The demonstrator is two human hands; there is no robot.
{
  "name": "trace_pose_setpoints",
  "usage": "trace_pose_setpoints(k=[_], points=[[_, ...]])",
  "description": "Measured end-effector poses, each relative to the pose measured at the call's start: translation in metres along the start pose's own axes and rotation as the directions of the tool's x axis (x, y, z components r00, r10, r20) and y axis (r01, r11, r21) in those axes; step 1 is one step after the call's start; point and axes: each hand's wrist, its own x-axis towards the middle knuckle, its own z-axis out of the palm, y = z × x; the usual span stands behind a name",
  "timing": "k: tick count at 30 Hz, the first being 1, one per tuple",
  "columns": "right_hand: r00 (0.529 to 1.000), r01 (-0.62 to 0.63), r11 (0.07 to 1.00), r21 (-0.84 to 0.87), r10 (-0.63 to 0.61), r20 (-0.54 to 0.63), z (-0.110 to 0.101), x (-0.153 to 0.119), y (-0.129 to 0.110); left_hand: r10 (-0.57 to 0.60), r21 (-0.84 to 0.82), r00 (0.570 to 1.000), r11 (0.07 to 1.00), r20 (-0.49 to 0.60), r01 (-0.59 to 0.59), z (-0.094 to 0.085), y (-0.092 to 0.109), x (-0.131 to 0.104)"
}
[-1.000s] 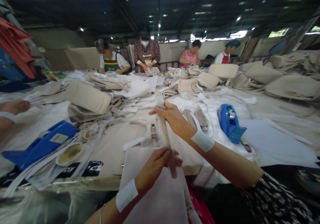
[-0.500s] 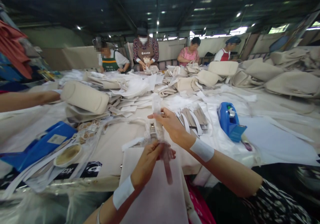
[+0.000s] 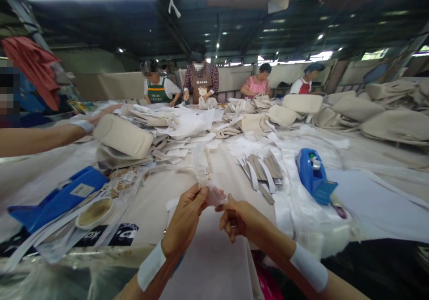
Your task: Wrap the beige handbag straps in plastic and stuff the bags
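Observation:
My left hand (image 3: 186,215) is closed on a pale strap (image 3: 202,161) wrapped in clear film, with a small metal fitting (image 3: 208,175) just above the fingers. A loose end of the clear film (image 3: 215,196) sticks out to the right of my left thumb. At its edge, my right hand (image 3: 243,219) has the thumb and index finger pinched, the other fingers curled below. Beneath both hands lies a pale flat panel (image 3: 214,255), running over the table's near edge. Whether the strap is joined to this panel is hidden behind my hands.
Blue tape dispensers stand left (image 3: 63,197) and right (image 3: 315,175). Grey-beige strips (image 3: 263,170) lie near the right one. A round tub (image 3: 94,213) sits at left. A co-worker's arm (image 3: 47,139) reaches in beside a beige bag (image 3: 124,137). Several people work across the table.
My right hand has come down from the upper strap to the film end beside my left hand. The strap now leans left, and the head view has tipped upward.

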Motion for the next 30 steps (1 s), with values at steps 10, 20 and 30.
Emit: trace_pose_setpoints(k=[10, 20, 30], points=[[0.929, 0.308, 0.895, -0.322, -0.357, -0.104, 0.028, 0.003, -0.023, 0.029, -0.05, 0.997, 0.998, 0.072, -0.025, 0.0, 0.003, -0.015], [0.712, 0.374, 0.19, -0.908, -0.685, 0.15, 0.024, 0.0, -0.024, -0.045, -0.134, 0.999, 0.99, 0.019, 0.047, -0.007, -0.004, -0.012], [0.572, 0.439, -0.133, -0.888, -0.721, 0.391, 0.019, 0.003, -0.016, -0.194, -0.283, 0.974, 0.934, 0.117, 0.22, -0.011, 0.002, -0.013]])
